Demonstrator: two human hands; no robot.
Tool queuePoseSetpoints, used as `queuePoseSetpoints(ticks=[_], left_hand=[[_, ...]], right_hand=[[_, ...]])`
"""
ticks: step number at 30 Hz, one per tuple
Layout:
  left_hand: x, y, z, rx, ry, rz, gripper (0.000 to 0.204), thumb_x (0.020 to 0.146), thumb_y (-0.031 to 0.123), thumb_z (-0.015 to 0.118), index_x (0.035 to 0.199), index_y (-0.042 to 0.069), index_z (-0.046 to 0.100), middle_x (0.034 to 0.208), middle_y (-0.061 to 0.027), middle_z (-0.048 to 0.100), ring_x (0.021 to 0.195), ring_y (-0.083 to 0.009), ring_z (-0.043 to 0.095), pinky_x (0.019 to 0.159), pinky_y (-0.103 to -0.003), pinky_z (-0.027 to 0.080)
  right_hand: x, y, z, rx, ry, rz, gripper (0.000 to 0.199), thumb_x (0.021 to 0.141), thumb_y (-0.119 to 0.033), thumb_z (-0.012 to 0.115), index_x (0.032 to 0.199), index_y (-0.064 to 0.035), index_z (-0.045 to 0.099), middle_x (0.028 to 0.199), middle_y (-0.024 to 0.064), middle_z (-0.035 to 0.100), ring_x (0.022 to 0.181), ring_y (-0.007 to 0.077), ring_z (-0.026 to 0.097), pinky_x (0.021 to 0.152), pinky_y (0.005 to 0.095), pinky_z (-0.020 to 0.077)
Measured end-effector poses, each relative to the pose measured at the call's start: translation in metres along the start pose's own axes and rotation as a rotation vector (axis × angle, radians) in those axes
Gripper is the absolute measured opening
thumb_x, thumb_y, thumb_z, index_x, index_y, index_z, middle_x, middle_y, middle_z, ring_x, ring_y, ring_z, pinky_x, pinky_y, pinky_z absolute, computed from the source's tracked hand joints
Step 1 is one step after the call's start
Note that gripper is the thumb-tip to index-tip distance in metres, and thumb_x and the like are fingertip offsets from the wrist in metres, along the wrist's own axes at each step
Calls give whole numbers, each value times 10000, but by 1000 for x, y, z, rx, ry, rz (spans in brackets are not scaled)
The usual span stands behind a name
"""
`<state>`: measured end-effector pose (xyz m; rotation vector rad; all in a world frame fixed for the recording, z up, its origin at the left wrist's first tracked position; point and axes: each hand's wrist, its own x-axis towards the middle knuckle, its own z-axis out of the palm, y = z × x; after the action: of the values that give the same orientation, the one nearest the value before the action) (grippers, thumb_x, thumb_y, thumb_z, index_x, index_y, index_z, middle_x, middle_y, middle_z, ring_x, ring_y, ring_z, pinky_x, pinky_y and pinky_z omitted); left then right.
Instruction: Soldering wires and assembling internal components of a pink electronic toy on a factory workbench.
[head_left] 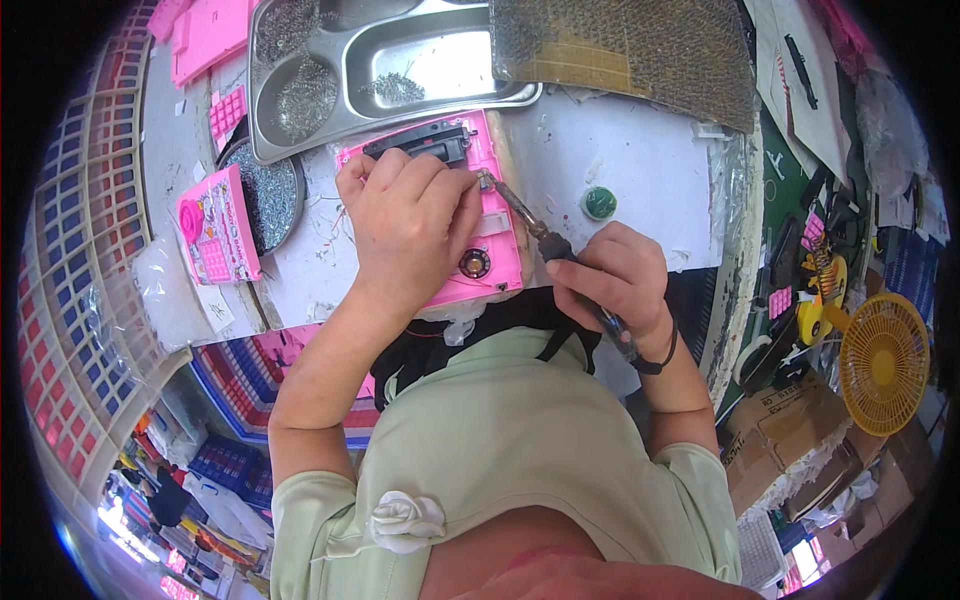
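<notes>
A pink plastic housing (507, 252) lies on the white work table in front of me. Inside it are a black mechanism (440, 143) along the far side and a small round speaker-like part (474, 263) near the front. My left hand (408, 222) rests over the housing, fingers bent and pressed together by the black part; what they pinch is hidden. With my right hand (617, 278) I grip a soldering iron (552, 243) by its dark handle. Its metal tip reaches the inside of the housing, right beside my left fingertips.
A steel compartment tray (355, 128) with small metal parts stands behind the housing. Left are a round dish of screws (275, 197) and a pink printed panel (221, 228). A green-filled little jar (598, 203), a brown ridged board (630, 55) and a yellow fan (884, 364) are to the right.
</notes>
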<state>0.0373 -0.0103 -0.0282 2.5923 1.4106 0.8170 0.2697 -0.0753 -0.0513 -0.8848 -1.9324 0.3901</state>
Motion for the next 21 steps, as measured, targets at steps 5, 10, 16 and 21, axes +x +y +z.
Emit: queuePoseSetpoints(ticks=[5,10,16,21], left_hand=[[1,1,-1,-5,-4,-4,124,749,114,816,814,135,713,737,15,591,739,-189,554,831,-379,334],[1,1,-1,8,-11,-3,129,739,111,815,817,135,715,739,13,592,741,-191,553,825,-380,334],[1,0,-1,-7,-7,-1,136,736,107,816,833,135,724,757,13,604,745,-191,557,823,-380,336],[-1,-1,0,-4,-9,-7,135,747,114,815,849,140,731,772,16,615,758,-191,564,826,-382,339]], right_hand=[[1,2,2,21,-19,1,531,542,-9,832,1056,-101,735,670,-8,530,555,195,513,477,301,409],[7,0,-4,28,-79,20,489,573,3,836,1039,-101,733,672,-1,537,568,199,524,489,302,418],[12,-2,-5,72,-13,138,357,674,22,816,1003,-78,720,663,26,552,548,208,521,496,317,425],[13,-6,-9,118,58,235,294,744,24,799,1015,-32,700,678,56,588,543,219,531,506,327,430]])
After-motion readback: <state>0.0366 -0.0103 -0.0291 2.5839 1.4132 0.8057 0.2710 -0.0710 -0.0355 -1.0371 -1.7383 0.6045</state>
